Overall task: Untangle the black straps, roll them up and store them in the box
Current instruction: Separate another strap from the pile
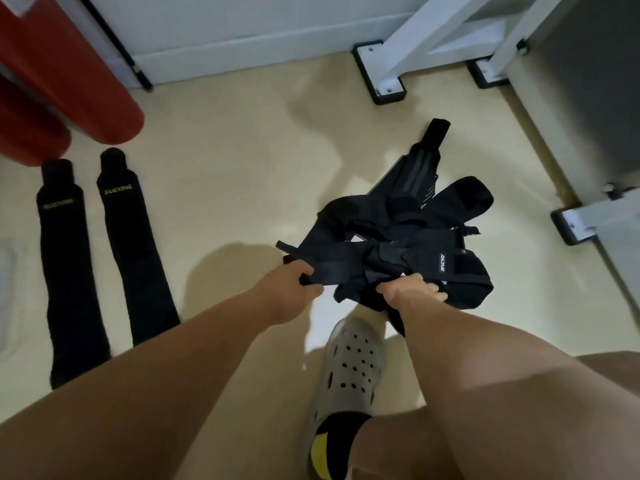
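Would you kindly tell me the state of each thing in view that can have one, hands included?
black straps: tangled in one bundle, none rolled
left-hand grip: pinches one strap end drawn out sideways from the bundle
right-hand grip: holds the bundle's near edge
black XUEYING sleeves: two, lying flat side by side on the floor
grey clog: worn on a foot

The tangle of straps [408, 244] was gripped at its left end by the left hand [291, 282] and at its near edge by the right hand [412, 292]. Two sleeves [135, 247] were laid side by side on the floor [225, 168], well to the left, with cylinders [69, 64] stood behind them.
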